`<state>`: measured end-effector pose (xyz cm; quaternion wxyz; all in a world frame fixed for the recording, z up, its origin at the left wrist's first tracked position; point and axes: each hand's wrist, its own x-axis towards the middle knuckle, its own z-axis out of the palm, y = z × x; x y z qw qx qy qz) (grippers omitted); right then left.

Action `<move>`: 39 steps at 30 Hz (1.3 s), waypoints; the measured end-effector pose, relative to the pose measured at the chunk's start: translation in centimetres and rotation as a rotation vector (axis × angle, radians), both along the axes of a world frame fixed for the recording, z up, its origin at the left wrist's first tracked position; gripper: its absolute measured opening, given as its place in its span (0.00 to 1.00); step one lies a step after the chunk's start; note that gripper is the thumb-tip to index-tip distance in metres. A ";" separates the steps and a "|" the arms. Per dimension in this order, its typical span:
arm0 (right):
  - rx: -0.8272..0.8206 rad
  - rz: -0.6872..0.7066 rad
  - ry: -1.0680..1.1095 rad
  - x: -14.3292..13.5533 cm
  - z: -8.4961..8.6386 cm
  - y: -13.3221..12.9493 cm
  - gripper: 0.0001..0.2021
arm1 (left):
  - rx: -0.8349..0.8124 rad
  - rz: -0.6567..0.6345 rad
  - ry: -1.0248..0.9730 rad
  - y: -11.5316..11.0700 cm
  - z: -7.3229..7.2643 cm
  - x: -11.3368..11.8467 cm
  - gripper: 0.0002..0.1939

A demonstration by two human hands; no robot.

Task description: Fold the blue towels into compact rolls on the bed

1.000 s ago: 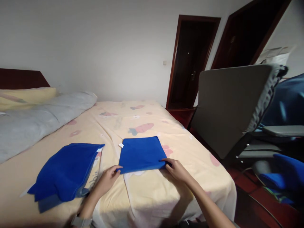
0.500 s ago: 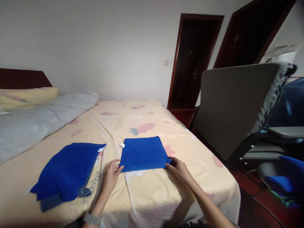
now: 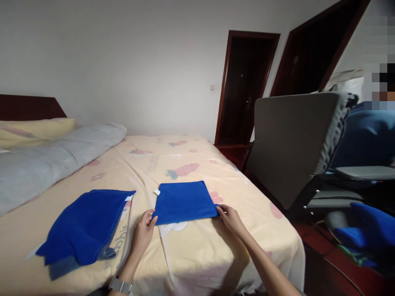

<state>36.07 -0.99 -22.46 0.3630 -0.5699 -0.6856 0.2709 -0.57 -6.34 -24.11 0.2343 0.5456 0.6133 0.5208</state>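
A wristwatch (image 3: pixel 121 284) with a pale metallic band circles the left wrist at the bottom edge. Just ahead, the left hand (image 3: pixel 145 228) and right hand (image 3: pixel 231 220) are apart from each other, one at each near corner of a flat blue cloth (image 3: pixel 185 201). The right thumb and fingers are pinched on the near right corner, which juts out slightly. The left thumb and fingers meet the near left corner, though at this angle I cannot tell whether they grip it or only touch it.

The flat blue cloth lies on the bed (image 3: pixel 197 255), over a pale yellow sheet printed with carrots, and a small white tag (image 3: pixel 157 192) sticks out from its left edge. To its left, well apart, lies a rumpled blue cloth (image 3: pixel 89 222) with a darker layer showing beneath.

Off the bed's right side stands a large grey backrest (image 3: pixel 293 144), with a person in dark blue (image 3: pixel 367 135) behind it. Farther left are a long grey bedding roll (image 3: pixel 61 156), a yellow pillow (image 3: pixel 40 128) and a dark wooden headboard (image 3: pixel 31 106). Beyond, the white wall (image 3: pixel 138 61) carries a light switch (image 3: pixel 212 87) beside a dark door (image 3: pixel 240 90).
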 end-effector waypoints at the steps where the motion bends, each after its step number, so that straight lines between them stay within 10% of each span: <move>1: 0.007 -0.007 -0.015 0.1 0.2 0.0 0.22 | 0.002 0.008 0.000 -0.2 0.3 0.0 0.25; 11: -0.038 -0.066 -0.414 -0.1 0.7 -1.4 0.18 | -0.046 -0.048 0.103 -1.1 -0.2 -0.6 0.24; 23: -0.074 -0.138 -0.564 -0.5 0.6 -2.6 0.13 | 0.042 0.063 0.885 -2.1 0.4 -0.3 0.13; 27: 0.204 -0.166 -0.645 -1.2 0.6 -2.9 0.11 | 0.321 0.141 1.075 -2.8 0.7 0.4 0.14; 32: 0.611 0.174 -0.532 -5.0 -0.5 -4.5 0.17 | 0.561 -0.159 1.178 -3.3 2.1 3.9 0.19; 39: 0.596 0.393 -0.580 -7.8 -3.4 -4.1 0.23 | 0.415 -0.497 1.225 -1.5 1.1 6.9 0.28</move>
